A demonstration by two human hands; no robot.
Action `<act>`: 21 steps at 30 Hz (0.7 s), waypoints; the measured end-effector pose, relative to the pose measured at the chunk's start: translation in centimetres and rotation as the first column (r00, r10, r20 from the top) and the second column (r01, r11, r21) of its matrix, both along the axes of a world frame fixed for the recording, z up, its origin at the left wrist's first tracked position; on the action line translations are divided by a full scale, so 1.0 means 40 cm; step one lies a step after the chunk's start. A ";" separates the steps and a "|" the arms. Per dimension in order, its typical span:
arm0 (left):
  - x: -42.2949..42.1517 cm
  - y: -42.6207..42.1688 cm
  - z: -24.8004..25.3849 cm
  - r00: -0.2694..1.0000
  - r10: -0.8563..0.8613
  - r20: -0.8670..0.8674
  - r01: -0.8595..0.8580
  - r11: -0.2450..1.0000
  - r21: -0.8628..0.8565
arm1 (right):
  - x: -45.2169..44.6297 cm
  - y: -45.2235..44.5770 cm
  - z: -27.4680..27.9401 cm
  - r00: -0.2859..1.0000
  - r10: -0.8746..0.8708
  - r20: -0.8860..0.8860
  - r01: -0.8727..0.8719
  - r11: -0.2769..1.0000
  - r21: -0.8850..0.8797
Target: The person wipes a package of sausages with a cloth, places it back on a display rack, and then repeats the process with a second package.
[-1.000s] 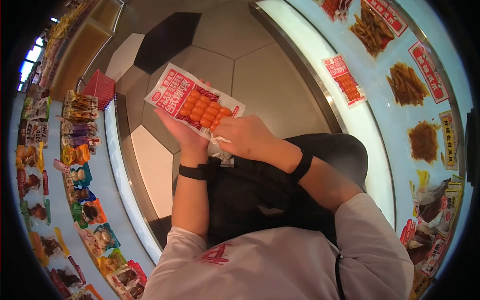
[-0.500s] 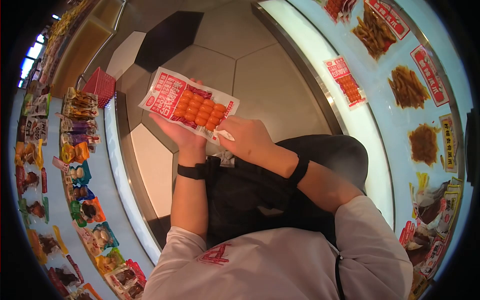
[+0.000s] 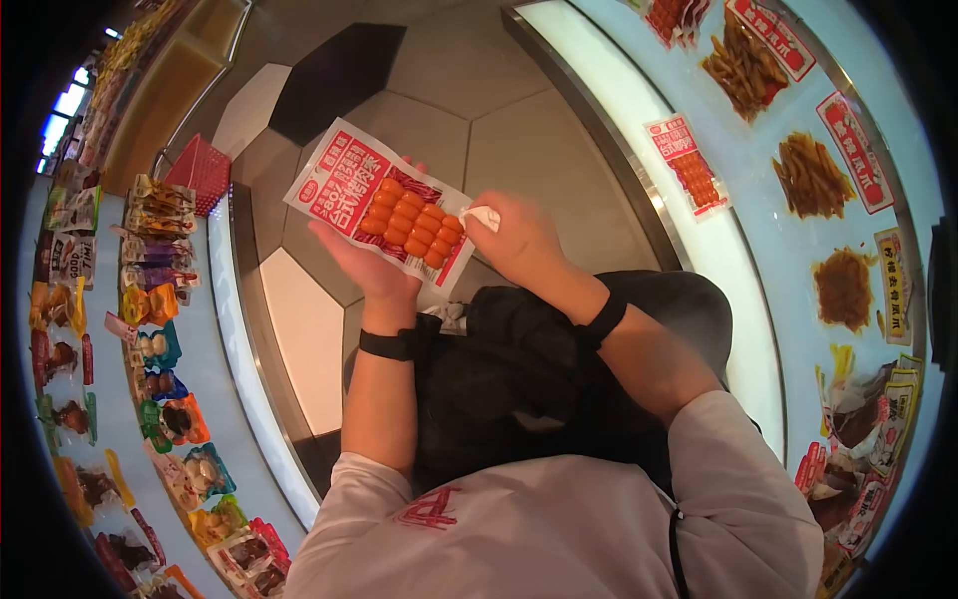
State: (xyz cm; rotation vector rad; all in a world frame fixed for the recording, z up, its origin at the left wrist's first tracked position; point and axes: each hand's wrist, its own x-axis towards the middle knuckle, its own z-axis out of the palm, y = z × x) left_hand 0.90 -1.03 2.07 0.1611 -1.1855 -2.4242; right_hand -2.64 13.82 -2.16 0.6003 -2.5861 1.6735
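Packet (image 3: pixel 384 212) in upturned left hand (image 3: pixel 377 268)

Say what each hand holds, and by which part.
The left hand holds the printed packet from underneath, near its middle. The right hand grips a white tissue or cloth, the held part hidden.

There is room to pass over the floor (image 3: pixel 544 150) beyond the sausage pack (image 3: pixel 384 205). The left counter (image 3: pixel 225 369) and right counter (image 3: pixel 753 270) hem the sides
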 end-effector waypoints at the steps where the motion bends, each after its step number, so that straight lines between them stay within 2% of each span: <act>1: -0.001 0.009 -0.007 1.000 -0.021 0.006 0.021 1.000 -0.019 | -0.002 0.007 0.006 0.998 0.027 0.053 -0.027 1.000 -0.005; 5: 0.007 0.038 -0.030 0.989 -0.138 0.046 0.140 0.989 -0.050 | -0.009 0.018 0.011 0.981 0.063 0.183 -0.055 0.997 -0.048; 8: 0.019 0.055 -0.030 0.947 -0.260 0.190 0.294 0.939 -0.178 | -0.025 0.017 0.003 0.973 0.072 0.219 -0.038 0.987 -0.156; 12: 0.031 0.090 -0.046 0.863 -0.342 0.373 0.395 0.916 -0.074 | -0.043 0.026 0.036 0.993 -0.021 0.112 0.049 0.966 -0.255; 13: 0.032 0.104 -0.044 0.883 -0.325 0.339 0.387 0.912 -0.134 | -0.046 0.029 0.036 0.996 -0.028 0.086 0.049 0.968 -0.247; 17: 0.030 0.076 -0.056 0.940 -0.195 0.280 0.238 0.962 -0.131 | -0.021 0.015 0.030 0.994 -0.075 -0.075 0.056 0.971 -0.232; 20: 0.004 0.046 -0.059 0.981 -0.162 0.107 0.166 0.986 -0.023 | -0.019 0.009 0.008 1.000 -0.026 -0.012 0.024 0.986 -0.166; 21: 0.010 0.060 -0.017 0.977 -0.207 0.059 0.211 0.975 -0.075 | -0.014 0.008 0.003 1.000 0.001 -0.011 -0.002 0.994 -0.113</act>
